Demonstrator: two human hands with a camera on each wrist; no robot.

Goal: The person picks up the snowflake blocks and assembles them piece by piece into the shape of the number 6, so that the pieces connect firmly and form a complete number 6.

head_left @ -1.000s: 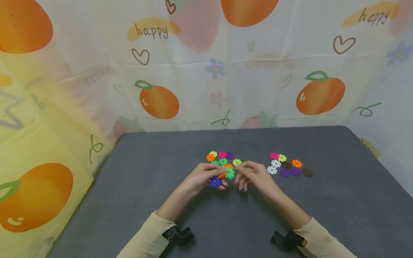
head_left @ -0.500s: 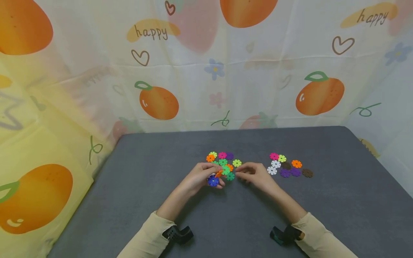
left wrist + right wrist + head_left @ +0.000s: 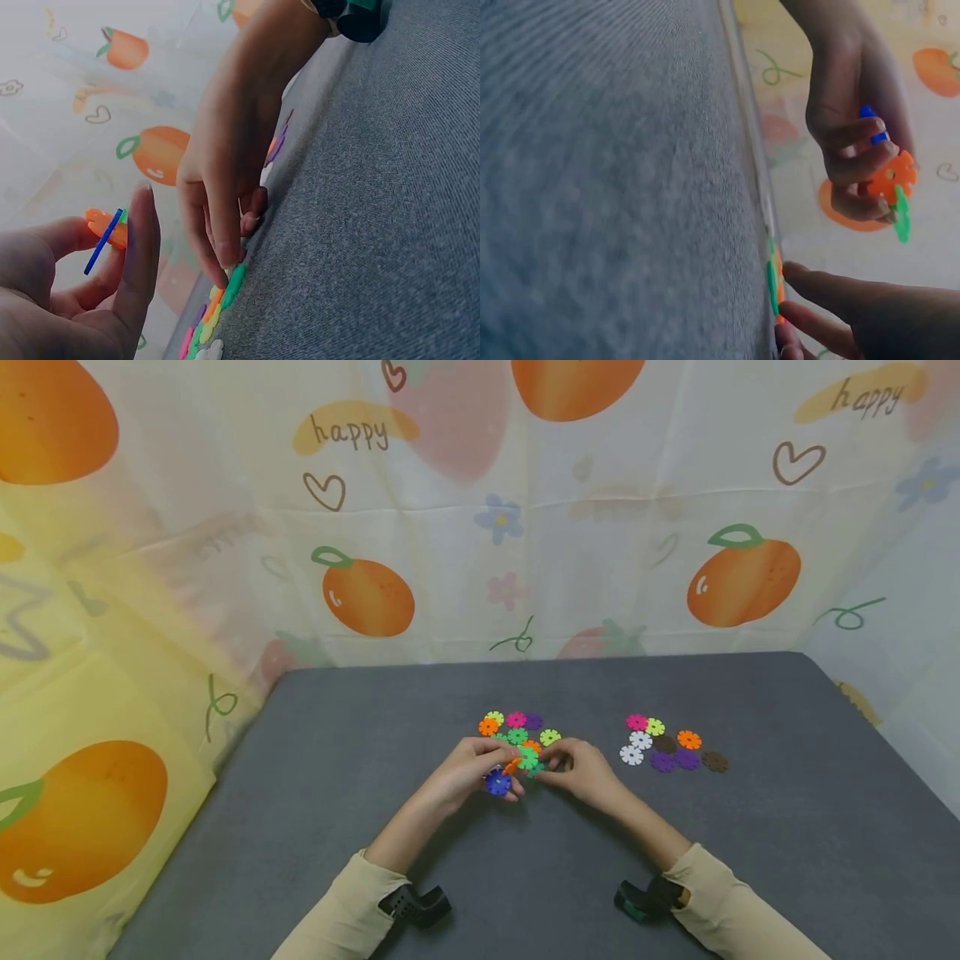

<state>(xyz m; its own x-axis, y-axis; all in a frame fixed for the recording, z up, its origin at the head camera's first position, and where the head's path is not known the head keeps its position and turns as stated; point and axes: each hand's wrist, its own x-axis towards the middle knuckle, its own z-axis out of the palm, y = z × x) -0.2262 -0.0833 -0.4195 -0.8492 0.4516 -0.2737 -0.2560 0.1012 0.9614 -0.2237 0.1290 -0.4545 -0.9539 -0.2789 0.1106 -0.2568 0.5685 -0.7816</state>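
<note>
Left hand (image 3: 468, 768) pinched joined discs (image 3: 900, 172), presumably raised for clearance; right hand (image 3: 587, 770), grip indeterminate, was at green disc (image 3: 235, 285) short of far edge of table (image 3: 360, 735).

Far off, our left hand (image 3: 847, 142) grips an orange disc (image 3: 901, 174); a green disc (image 3: 903, 217) touches it, and a blue disc (image 3: 878, 133) shows between the fingers. Near, our right hand (image 3: 847, 304) touches a second green disc (image 3: 772, 285) on the table (image 3: 615, 180).

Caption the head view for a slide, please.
Left hand holding blue, orange and green discs, right hand at another green disc on a gray table.
</note>
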